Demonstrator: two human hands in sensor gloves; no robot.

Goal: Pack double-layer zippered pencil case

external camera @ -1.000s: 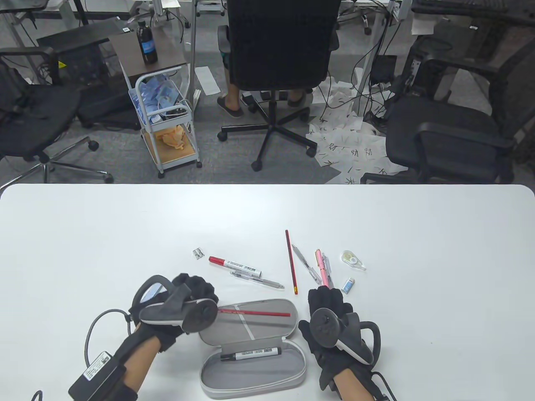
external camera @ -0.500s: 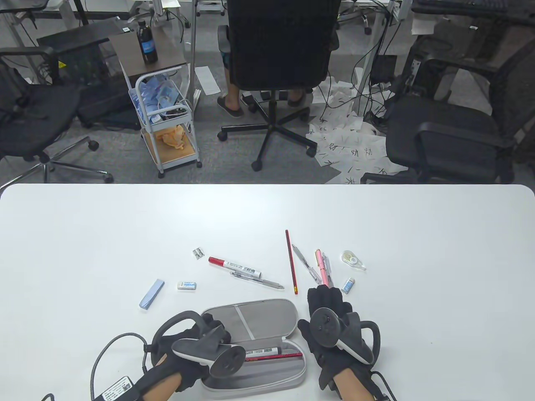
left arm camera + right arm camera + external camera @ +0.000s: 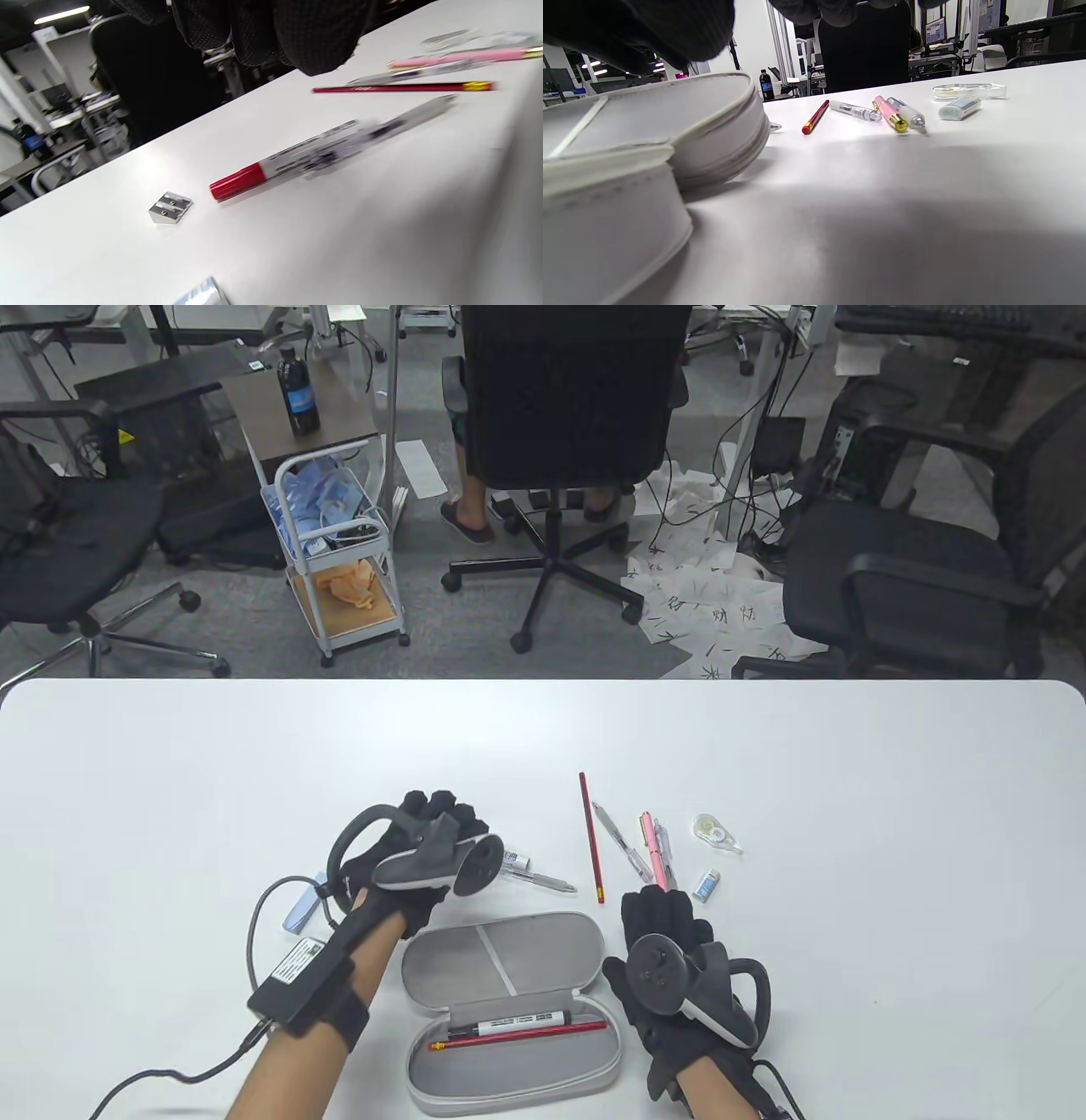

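The grey pencil case (image 3: 441, 976) lies open near the front edge, its lid tilted back. Its lower half (image 3: 594, 1065) holds a black marker (image 3: 509, 1025) and a red pencil (image 3: 519, 1038). My left hand (image 3: 441, 813) hovers palm down over the red-capped marker (image 3: 297, 159), which the hand hides in the table view. The fingers (image 3: 314, 38) hang above the marker and hold nothing. My right hand (image 3: 666, 912) rests flat on the table at the case's right end (image 3: 721, 127) and holds nothing.
A metal sharpener (image 3: 170, 207) lies left of the marker. A clear pen (image 3: 543, 881), a second red pencil (image 3: 591, 837), a silver pen (image 3: 618, 840), a pink pen (image 3: 652, 848), correction tape (image 3: 717, 832) and an eraser (image 3: 706, 885) lie beyond the case. A blue strip (image 3: 297, 914) lies by my left wrist.
My left hand carried the red pencil from over the lid down into the case's lower half, let it go, then moved away over the red marker. The right hand stayed put.
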